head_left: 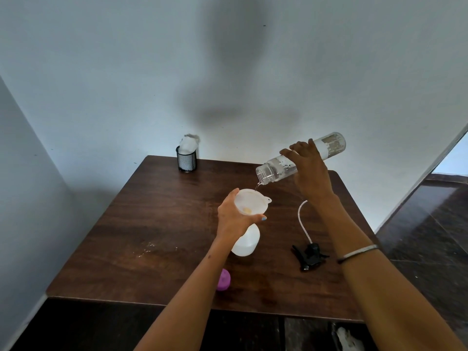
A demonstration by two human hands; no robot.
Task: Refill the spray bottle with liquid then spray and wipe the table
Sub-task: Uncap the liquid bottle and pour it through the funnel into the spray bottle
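While water runs from the clear bottle (pixel 301 159) into the white funnel (pixel 250 201), you're mid-refill, so call the task early: sprayer already off, filling under way, fill level unreadable through the opaque plastic. Left to do, as far as this shows: finish the pour, pull the funnel, refit the spray head, spray, wipe.

Your right hand (pixel 307 171) wraps the clear bottle around its middle, fingers curled over the top, bottle tipped mouth-down toward your left, a thin stream leaving the neck. Your left hand (pixel 234 216) curls round the funnel rim, thumb at the near edge, steadying it on the neck of the white spray bottle (pixel 247 241), which stands on the bench (pixel 152 211) directly below that hand. The clear bottle's mouth hangs just above the funnel's far edge, apart from it.

Black spray head (pixel 310 255) with its dip tube (pixel 302 219) lies on the bench just under your right forearm, near the spray bottle. Purple cap (pixel 223 280) sits beside your left forearm, near the front edge. Black mesh cup (pixel 187 160) holding white wadding, likely the wipe, stands well beyond both hands at the far edge.

Judgement: stream lands close to the rim, so spill risk if the tilt grows.
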